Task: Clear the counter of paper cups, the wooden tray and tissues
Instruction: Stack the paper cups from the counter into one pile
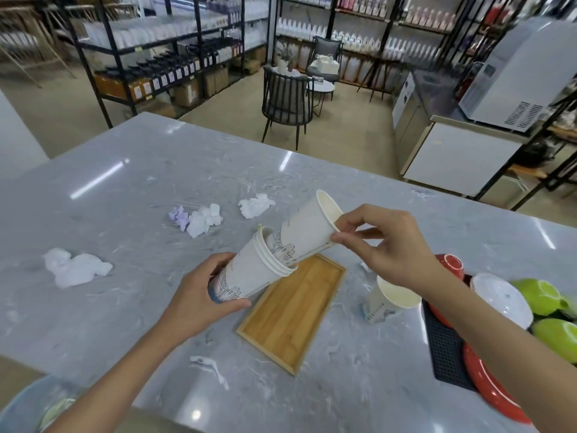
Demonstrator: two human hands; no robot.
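white paper cup (307,228), tilted, pinched at its rim by the right hand (387,245), its base entering the nested paper cup stack (253,270) the left hand (203,292) grips.

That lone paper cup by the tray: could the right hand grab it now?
Probably not yet: the right hand pinches a cup it is nesting into the stack. The lone cup stands unobstructed below that wrist.

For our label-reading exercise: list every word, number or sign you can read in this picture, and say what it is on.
None can be read.
Stacked paper cups: printed line drawing, lettering too blurred.
Standing paper cup: print too small.
Shelf bottles: labels too blurred.
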